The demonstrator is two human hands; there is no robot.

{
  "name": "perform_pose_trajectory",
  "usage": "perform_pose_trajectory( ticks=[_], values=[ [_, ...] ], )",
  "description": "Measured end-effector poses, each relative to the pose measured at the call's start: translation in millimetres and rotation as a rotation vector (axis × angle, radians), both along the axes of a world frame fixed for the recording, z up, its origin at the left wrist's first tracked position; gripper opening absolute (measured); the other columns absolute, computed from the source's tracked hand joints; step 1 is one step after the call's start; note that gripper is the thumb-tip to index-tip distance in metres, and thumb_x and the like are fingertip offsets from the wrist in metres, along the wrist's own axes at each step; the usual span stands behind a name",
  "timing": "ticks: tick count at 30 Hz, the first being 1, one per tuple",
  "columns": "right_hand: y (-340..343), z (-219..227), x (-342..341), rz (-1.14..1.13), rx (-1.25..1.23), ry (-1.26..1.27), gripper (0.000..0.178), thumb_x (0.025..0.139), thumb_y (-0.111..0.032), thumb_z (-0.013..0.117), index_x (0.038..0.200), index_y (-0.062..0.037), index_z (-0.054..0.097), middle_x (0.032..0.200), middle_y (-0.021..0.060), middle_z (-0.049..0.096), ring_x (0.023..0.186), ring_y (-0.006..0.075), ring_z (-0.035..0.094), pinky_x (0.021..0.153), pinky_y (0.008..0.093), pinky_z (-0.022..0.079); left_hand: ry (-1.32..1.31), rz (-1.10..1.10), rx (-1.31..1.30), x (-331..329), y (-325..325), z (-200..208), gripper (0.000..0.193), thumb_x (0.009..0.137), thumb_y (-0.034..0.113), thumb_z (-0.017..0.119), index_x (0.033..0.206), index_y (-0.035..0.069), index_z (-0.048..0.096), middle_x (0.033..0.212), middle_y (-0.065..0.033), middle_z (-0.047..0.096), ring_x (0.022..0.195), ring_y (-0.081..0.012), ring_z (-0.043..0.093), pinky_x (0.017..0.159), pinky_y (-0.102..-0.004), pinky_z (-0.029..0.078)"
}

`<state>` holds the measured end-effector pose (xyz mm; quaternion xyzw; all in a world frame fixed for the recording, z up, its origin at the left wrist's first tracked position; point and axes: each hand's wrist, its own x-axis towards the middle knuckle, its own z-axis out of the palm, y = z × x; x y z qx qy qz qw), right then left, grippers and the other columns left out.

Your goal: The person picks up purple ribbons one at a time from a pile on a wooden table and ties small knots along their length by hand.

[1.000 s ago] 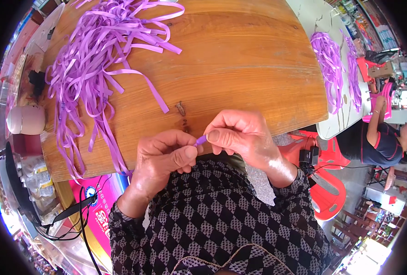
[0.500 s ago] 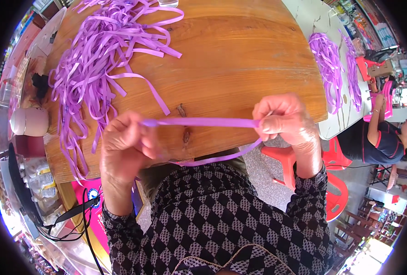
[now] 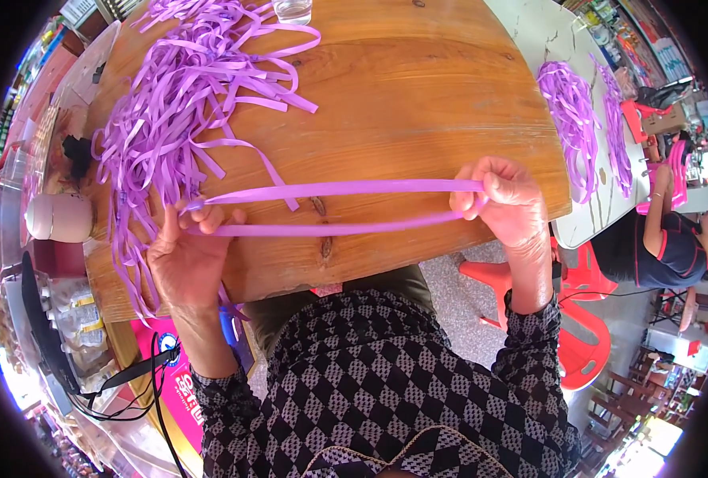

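A purple ribbon lanyard [image 3: 346, 189] is stretched as a long loop above the near part of the wooden table. My left hand [image 3: 191, 251] grips its left end, where a small darker purple piece shows by the fingertips. The loop's other end is pinched in my right hand [image 3: 507, 195], with the fingers curled round it. Two strands run between the hands, the upper one taut and flat. Close to my left hand, a big tangled pile of purple lanyards [image 3: 187, 103] covers the table's left side, some hanging over the edge.
The wooden table [image 3: 418, 103] spreads ahead, with a clear cup [image 3: 293, 10] at its far side. On a white marbled table [image 3: 541, 32] at right lie bundled purple lanyards [image 3: 569, 127]. Red plastic stools [image 3: 585, 342] stand at lower right. Another person [image 3: 653, 239] sits at far right.
Both hands have moved apart, the left one to the left, pulling the loop longer. Its lower strand, sagging before, is now nearly straight and higher.
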<state>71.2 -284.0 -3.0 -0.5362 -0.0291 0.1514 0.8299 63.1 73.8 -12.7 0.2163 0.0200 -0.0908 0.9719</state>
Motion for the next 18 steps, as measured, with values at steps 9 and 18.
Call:
perform_pose_trajectory(
  ticks=[9,18],
  values=[
    [-10,15,1,-0.015,-0.13,0.105,0.025,0.078,-0.023,0.064,0.069,-0.0018,0.053,0.066,0.011,0.055,0.059,0.0151,0.048,0.052,0.0245,0.036,-0.09,-0.044,0.14,-4,8,6,0.014,0.084,0.017,0.055,0.088,0.004,0.056,0.08,-0.0042,0.051,0.081,-0.0214,0.05,0.089,-0.047,0.032],
    [-69,17,39,-0.141,-0.299,0.014,0.021,0.08,-0.02,0.062,0.073,-0.0018,0.055,0.072,0.0093,0.058,0.058,0.0131,0.049,0.055,0.0236,0.037,-0.115,0.065,0.969,4,-45,20,0.016,0.076,0.007,0.063,0.09,-0.001,0.059,0.09,-0.0067,0.06,0.084,-0.0138,0.054,0.08,-0.0262,0.038]
  ],
)
